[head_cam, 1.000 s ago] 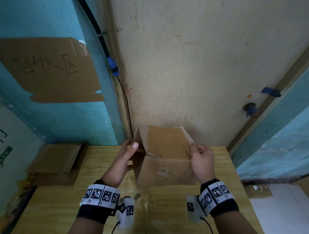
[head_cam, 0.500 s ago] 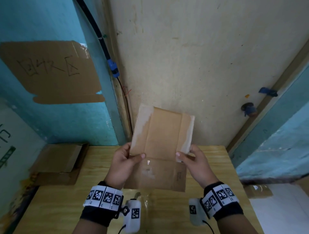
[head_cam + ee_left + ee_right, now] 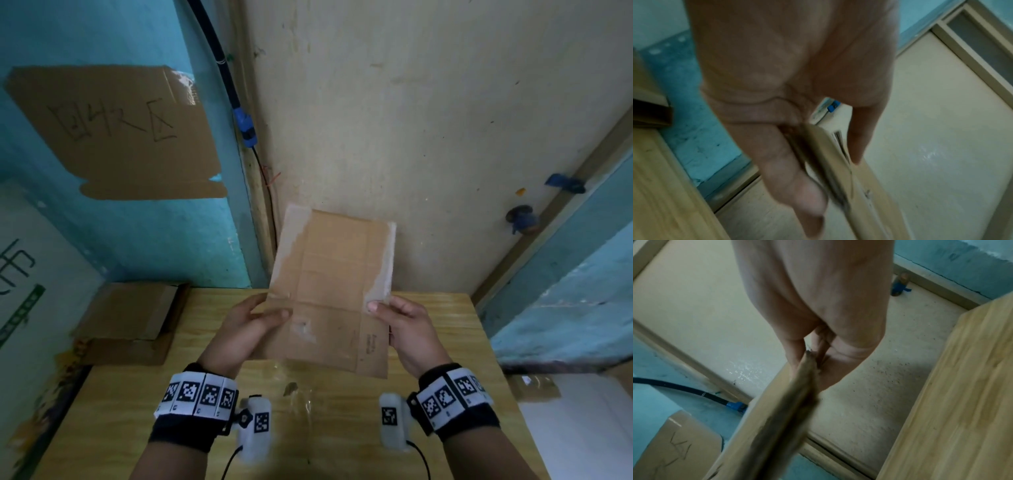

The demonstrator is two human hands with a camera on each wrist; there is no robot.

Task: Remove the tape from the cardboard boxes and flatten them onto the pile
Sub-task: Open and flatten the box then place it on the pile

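A flattened brown cardboard box [image 3: 330, 291] is held upright above the wooden table [image 3: 445, 394], its torn pale edges at left and right. My left hand [image 3: 260, 317] pinches its left edge, thumb on the near face. My right hand [image 3: 390, 313] pinches the right edge the same way. In the left wrist view the folded box [image 3: 830, 162] shows edge-on between thumb and fingers of the left hand [image 3: 818, 146]. In the right wrist view the box edge [image 3: 781, 402] runs out from the right hand [image 3: 813, 356]. A pile of flat cardboard [image 3: 130, 318] lies at the table's far left.
Clear peeled tape [image 3: 298, 394] lies on the table below the box. A cardboard sign [image 3: 116, 133] hangs on the blue wall at left. A black cable with a blue clip [image 3: 245, 126] runs down the wall corner. A cream wall stands directly behind the table.
The box, open and three-dimensional a second ago, has been pressed flat between both hands and raised upright. Since half a second ago it has barely shifted.
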